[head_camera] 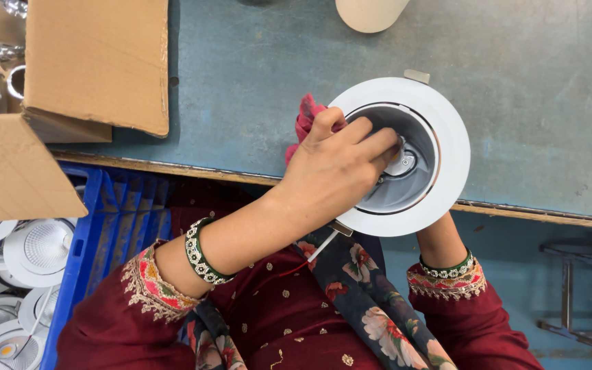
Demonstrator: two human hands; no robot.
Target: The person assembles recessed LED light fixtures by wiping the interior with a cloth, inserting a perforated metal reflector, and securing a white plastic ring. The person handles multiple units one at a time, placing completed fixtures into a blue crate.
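Observation:
A round white recessed light housing [450, 147] with a grey inner cup is held at the near edge of the blue-grey table [536, 82]. My left hand [334, 168] holds a red cloth [303, 123] and its fingers reach into the housing's cup. My right hand is hidden under the housing; only its wrist [441, 243] shows below the rim. A thin white wire [320, 248] hangs from the housing's underside.
An open cardboard box [97, 62] with shiny reflectors stands at the far left. A blue plastic crate [114, 219] and several white light fittings [35, 250] lie at the lower left. A cream cylinder [370, 14] stands at the table's far edge. A metal rack [577, 288] is at the lower right.

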